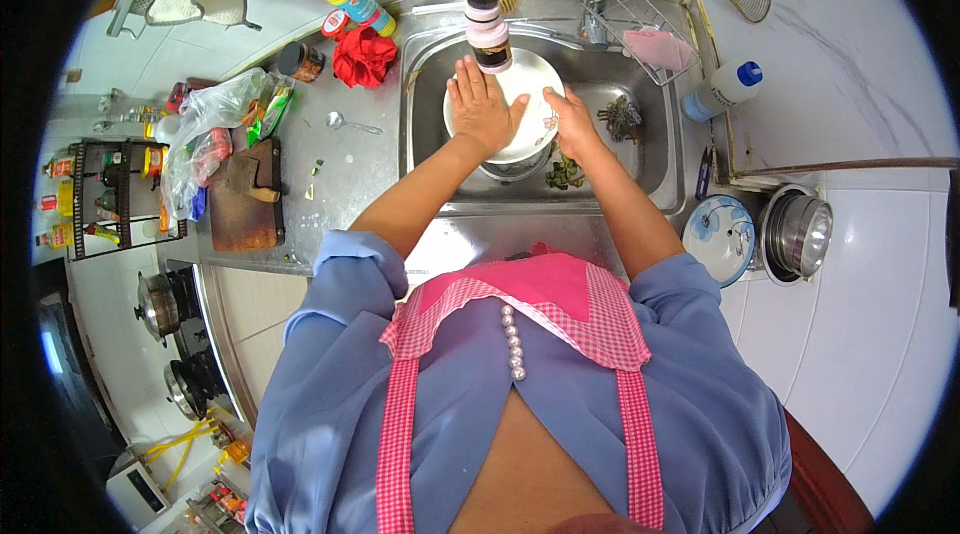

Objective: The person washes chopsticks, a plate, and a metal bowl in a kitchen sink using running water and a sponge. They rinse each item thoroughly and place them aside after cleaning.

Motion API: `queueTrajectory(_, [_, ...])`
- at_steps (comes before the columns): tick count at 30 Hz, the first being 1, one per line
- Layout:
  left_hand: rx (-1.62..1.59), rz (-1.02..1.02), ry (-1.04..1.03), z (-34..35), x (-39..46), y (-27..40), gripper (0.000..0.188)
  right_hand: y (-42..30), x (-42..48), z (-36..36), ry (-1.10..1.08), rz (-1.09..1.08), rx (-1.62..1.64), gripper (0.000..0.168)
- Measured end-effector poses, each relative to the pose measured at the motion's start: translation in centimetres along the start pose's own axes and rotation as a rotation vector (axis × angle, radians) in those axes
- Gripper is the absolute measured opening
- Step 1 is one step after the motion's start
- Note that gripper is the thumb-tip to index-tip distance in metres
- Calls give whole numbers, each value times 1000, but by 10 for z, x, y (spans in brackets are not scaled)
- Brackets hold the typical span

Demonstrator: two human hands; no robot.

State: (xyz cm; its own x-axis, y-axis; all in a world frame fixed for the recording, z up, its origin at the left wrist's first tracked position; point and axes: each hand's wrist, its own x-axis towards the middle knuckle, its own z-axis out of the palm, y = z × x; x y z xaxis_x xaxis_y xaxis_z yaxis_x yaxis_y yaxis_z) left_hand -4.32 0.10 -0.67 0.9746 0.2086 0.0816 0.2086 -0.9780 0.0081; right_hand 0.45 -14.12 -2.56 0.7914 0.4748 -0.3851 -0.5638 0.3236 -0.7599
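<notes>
A white plate [534,130] with a small floral pattern is held over the left part of the stainless steel sink [457,202], under the faucet [487,31]. My left hand [481,107] lies flat on the plate's face, fingers extended. My right hand [570,121] grips the plate's right rim, thumb on top; the fingers beneath are mostly hidden. Below the plate, part of a metal bowl [517,172] shows. Green vegetable scraps [564,171] lie on the sink floor beside it, and a steel wool scrubber [621,117] rests over the drain at the right.
On the left counter are a spoon [352,122], a red cloth [364,57], a cutting board [240,226] with a cleaver [244,177], and bottles. A wire rack [637,16] hangs over the sink's back right. A patterned bowl [718,240] and stacked metal bowls [806,234] stand at the right.
</notes>
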Motion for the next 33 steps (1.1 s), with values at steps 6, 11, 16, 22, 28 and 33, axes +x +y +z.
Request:
queueTrajectory(6, [-202,163,-67,1,8,21,72,11,0,13,-20,-142,58,44])
queueTrajectory(11, [-353,594,-385,-26,-12,10,60,18,16,-13,137,-203,30,42])
queueTrajectory(16, [-103,566,-329,-22,-38,-40,62,6,2,-12,189,-206,-77,35])
queueTrajectory(22, [-77,13,-71,-9,-12,-6,89,17,0,5,209,-167,-53,33])
queueTrajectory(28, [-280,205,-111,10,10,18,71,28,-4,14,212,-153,3,35])
queueTrajectory(33, [-496,575,-348,-18,-15,21,54,22,-5,1,289,-248,39,38])
